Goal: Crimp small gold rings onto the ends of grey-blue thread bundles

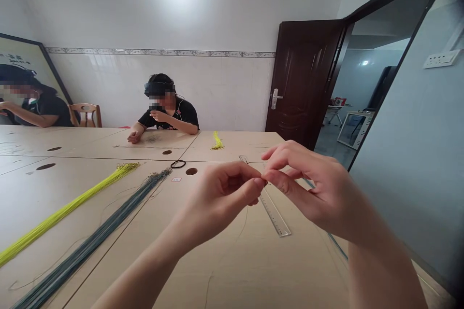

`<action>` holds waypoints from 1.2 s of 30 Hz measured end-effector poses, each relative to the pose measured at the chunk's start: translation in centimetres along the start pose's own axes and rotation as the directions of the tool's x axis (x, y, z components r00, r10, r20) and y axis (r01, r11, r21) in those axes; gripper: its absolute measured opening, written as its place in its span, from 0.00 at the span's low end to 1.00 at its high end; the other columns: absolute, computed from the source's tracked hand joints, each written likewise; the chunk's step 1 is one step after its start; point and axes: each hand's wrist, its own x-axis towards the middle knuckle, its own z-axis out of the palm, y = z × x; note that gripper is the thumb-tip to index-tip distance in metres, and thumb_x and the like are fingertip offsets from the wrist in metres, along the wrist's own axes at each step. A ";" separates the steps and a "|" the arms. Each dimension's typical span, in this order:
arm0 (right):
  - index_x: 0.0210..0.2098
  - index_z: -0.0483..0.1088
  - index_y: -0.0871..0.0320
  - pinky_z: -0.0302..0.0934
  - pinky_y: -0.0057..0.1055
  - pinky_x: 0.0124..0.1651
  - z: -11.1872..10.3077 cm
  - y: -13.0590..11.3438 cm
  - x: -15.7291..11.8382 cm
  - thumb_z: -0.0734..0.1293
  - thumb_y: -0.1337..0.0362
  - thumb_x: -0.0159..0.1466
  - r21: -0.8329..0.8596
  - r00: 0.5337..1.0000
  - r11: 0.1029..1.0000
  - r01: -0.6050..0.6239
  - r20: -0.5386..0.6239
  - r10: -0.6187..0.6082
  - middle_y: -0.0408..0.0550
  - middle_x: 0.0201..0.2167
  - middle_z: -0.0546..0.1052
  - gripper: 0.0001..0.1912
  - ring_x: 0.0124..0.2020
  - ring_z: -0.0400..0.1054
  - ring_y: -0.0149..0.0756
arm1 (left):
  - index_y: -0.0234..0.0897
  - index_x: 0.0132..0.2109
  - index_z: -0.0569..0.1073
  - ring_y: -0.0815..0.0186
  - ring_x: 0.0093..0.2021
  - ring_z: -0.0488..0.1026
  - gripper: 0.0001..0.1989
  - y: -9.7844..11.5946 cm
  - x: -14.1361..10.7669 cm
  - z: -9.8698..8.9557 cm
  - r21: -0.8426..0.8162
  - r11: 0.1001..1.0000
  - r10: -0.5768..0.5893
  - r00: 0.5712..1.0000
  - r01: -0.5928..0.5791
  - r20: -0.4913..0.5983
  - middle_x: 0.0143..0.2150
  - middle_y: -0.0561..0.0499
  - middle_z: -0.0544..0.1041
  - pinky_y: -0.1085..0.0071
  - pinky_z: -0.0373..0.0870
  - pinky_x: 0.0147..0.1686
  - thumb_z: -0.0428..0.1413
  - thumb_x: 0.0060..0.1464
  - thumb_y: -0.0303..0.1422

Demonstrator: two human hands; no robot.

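Observation:
Over the table, my left hand (pixel 223 195) and my right hand (pixel 308 181) meet fingertip to fingertip. Both are closed in a pinch, thumb against forefinger. What sits between the fingertips is too small and covered to make out. A thin thread (pixel 245 224) hangs below my left hand, and whether it runs into the pinch I cannot tell. Beneath the hands lies a clear ruler (pixel 276 215), partly hidden by them. To the left, a long bundle of dark teal cords (pixel 105 236) stretches diagonally, beside a bundle of yellow cords (pixel 68 217).
A black ring (pixel 178 164) and a small label (pixel 176 180) lie near the teal bundle's far end. Another yellow bundle (pixel 217 141) is farther back. Across the table (pixel 290 275) sits one person (pixel 170 111); another person (pixel 39 101) is at far left. A brown door (pixel 304 77) stands ajar.

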 end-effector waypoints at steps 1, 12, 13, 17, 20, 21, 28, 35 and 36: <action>0.32 0.68 0.55 0.67 0.24 0.36 0.0 -0.1 0.0 0.62 0.64 0.65 -0.002 1.000 1.000 0.000 -0.007 0.000 0.45 0.34 0.70 0.06 0.44 0.66 0.35 | 0.33 0.31 0.72 0.71 0.27 0.63 0.09 0.1 0.0 0.0 -0.011 1.000 -0.006 1.000 0.006 -0.008 0.24 0.53 0.69 0.75 0.59 0.26 0.53 0.57 0.33; 0.30 0.69 0.55 0.65 0.16 0.39 0.1 -0.5 0.0 0.62 0.65 0.65 -0.041 0.999 0.999 0.012 -0.043 -0.013 0.40 0.33 0.71 0.07 0.42 0.65 0.26 | 0.37 0.29 0.75 0.73 0.23 0.63 0.09 -0.4 0.1 -0.4 -0.067 0.993 -0.101 0.995 0.100 -0.013 0.21 0.55 0.71 0.77 0.54 0.21 0.57 0.53 0.36; 0.31 0.69 0.54 0.65 0.16 0.40 0.2 -0.5 0.0 0.63 0.65 0.65 -0.048 0.999 0.999 0.021 -0.042 -0.023 0.40 0.33 0.71 0.07 0.42 0.65 0.26 | 0.37 0.29 0.75 0.73 0.23 0.63 0.09 -0.5 0.1 -0.4 -0.069 0.993 -0.100 0.995 0.099 -0.013 0.21 0.55 0.71 0.77 0.54 0.21 0.57 0.53 0.36; 0.30 0.69 0.54 0.65 0.16 0.40 0.3 -0.5 0.0 0.63 0.65 0.65 -0.042 0.998 0.998 0.047 -0.032 -0.048 0.39 0.32 0.71 0.07 0.42 0.65 0.26 | 0.36 0.27 0.73 0.74 0.21 0.60 0.10 -0.7 0.3 -0.1 -0.079 0.992 -0.098 0.995 0.095 -0.033 0.20 0.55 0.70 0.77 0.53 0.19 0.57 0.52 0.36; 0.33 0.70 0.52 0.64 0.15 0.36 0.4 -0.2 0.2 0.63 0.63 0.65 0.006 0.997 1.000 0.020 -0.077 -0.020 0.38 0.34 0.72 0.06 0.41 0.67 0.25 | 0.36 0.24 0.72 0.75 0.20 0.60 0.09 -0.7 0.3 -0.3 -0.104 0.994 -0.055 0.996 0.047 -0.077 0.18 0.55 0.69 0.79 0.53 0.18 0.57 0.52 0.31; 0.35 0.70 0.51 0.64 0.15 0.35 0.4 0.2 0.4 0.63 0.61 0.66 0.020 0.994 1.000 -0.008 -0.105 0.010 0.37 0.35 0.73 0.05 0.39 0.69 0.24 | 0.36 0.24 0.72 0.75 0.19 0.60 0.09 -0.7 0.3 -0.5 -0.121 0.992 -0.033 0.994 0.020 -0.104 0.18 0.55 0.69 0.80 0.54 0.18 0.56 0.51 0.29; 0.35 0.70 0.59 0.58 0.26 0.25 3.4 7.1 2.4 0.56 0.54 0.68 -0.209 0.920 0.906 -0.367 0.063 0.387 0.42 0.26 0.72 0.18 0.22 0.63 0.26 | 0.36 0.21 0.71 0.73 0.20 0.66 0.11 -0.5 0.1 -3.5 -0.201 0.937 0.165 0.867 -0.287 -0.471 0.18 0.54 0.68 0.78 0.65 0.20 0.55 0.48 0.23; 0.46 0.68 0.60 0.66 0.39 0.44 13.7 14.0 1.2 0.62 0.60 0.66 -0.314 0.805 0.871 -0.377 0.355 0.476 0.50 0.45 0.72 0.13 0.43 0.69 0.37 | 0.32 0.18 0.65 0.77 0.18 0.62 0.14 1.7 -1.1 -4.5 -0.290 0.779 0.250 0.700 -0.556 -0.669 0.18 0.56 0.61 0.81 0.65 0.17 0.47 0.45 0.15; 0.48 0.67 0.60 0.66 0.42 0.47 14.8 14.3 0.8 0.63 0.61 0.66 -0.320 0.801 0.875 -0.364 0.371 0.469 0.51 0.49 0.71 0.14 0.46 0.68 0.39 | 0.33 0.18 0.65 0.77 0.18 0.61 0.14 2.1 -1.6 -4.6 -0.277 0.765 0.256 0.669 -0.582 -0.698 0.18 0.56 0.60 0.82 0.65 0.17 0.47 0.47 0.16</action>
